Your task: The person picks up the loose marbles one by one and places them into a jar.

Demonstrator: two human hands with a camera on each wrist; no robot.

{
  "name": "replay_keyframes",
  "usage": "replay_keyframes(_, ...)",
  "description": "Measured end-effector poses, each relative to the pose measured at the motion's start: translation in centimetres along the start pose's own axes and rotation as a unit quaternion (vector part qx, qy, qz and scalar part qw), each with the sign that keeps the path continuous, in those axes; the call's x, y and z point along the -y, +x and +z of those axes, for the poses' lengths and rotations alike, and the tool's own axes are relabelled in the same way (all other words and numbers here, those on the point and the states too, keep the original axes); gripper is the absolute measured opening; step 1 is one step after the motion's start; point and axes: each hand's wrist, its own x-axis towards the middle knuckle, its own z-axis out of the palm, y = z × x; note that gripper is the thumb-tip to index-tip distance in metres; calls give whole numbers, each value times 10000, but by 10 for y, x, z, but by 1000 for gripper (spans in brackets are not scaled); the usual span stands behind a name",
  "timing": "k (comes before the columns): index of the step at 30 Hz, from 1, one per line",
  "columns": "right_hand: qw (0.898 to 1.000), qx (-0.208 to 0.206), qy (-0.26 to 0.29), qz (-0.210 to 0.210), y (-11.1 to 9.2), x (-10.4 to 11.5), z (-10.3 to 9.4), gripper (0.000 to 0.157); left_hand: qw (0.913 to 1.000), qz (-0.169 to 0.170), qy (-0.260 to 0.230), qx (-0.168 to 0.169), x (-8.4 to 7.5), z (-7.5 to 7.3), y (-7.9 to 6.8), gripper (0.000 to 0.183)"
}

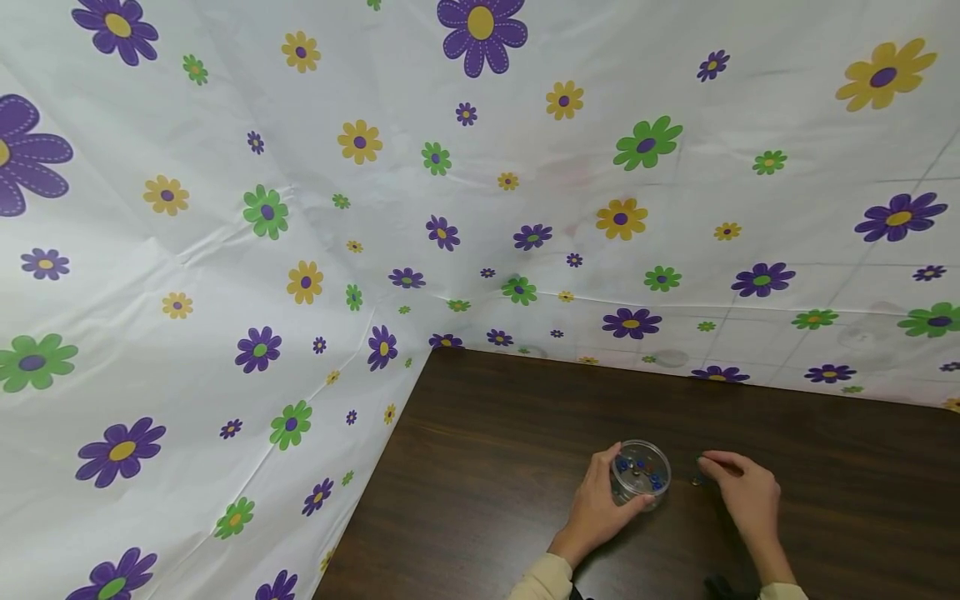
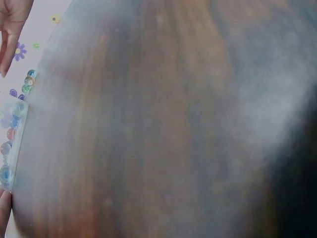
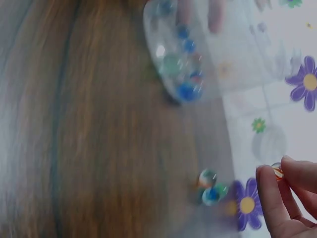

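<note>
My left hand [image 1: 600, 504] grips a clear round plastic jar [image 1: 640, 493] from its left and near side, thumb in front. Inside the jar lie several glass marbles [image 3: 187, 91], many of them blue. Just right of the jar, my right hand [image 1: 750, 493] pinches a clear marble [image 3: 278, 172] with an orange swirl between thumb and fingertip, above the table. Below those fingertips a small cluster of loose marbles [image 3: 210, 189], clear, blue and green, rests on the tabletop. The left wrist view catches only the jar's edge and part of each hand.
The dark wood table [image 1: 465, 467] extends around both hands. White sheeting [image 1: 480, 208] printed with purple, yellow and green flowers hangs behind the table and along its left side.
</note>
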Motion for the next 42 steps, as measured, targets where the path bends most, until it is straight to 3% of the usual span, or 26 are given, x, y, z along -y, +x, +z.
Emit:
replay_keyframes(12, 9995, -117, 257, -165, -7, 29, 7, 22, 10000, -68, -33, 58, 0, 0, 0, 82)
replay_keyframes(24, 9948, 92, 726, -705, -24, 56, 21, 16, 9999, -81, -97, 66, 0, -1, 1, 81)
replay_keyframes(42, 9904, 522, 975, -824, -32, 67, 36, 15, 9996, -202, -133, 141, -3, -2, -1, 80)
